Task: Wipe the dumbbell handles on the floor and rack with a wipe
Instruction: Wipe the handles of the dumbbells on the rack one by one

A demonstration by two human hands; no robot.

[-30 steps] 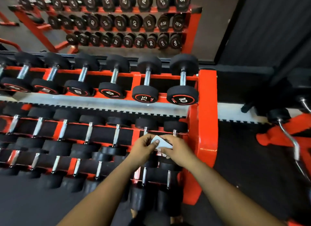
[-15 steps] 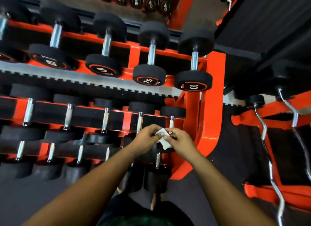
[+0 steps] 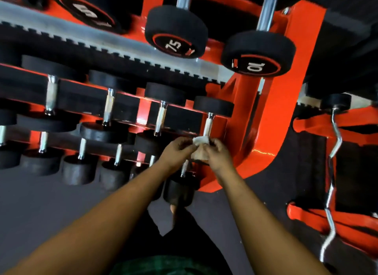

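Both hands, left hand (image 3: 177,150) and right hand (image 3: 217,152), fingers pinched on the white wipe (image 3: 200,141) right at the near end of the rightmost middle-shelf dumbbell handle (image 3: 208,125) on the orange rack (image 3: 286,103), probably just starting that handle, next likely wrapping and sliding along the chrome.

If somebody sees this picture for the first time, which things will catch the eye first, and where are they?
First come the two hands at the centre, the left hand and the right hand, holding a white wipe between them at the lower end of a chrome dumbbell handle. Around them stands the bright orange rack, its rows of black dumbbells running to the left. At the top, two large dumbbell heads show the numbers 7.5 and 10.
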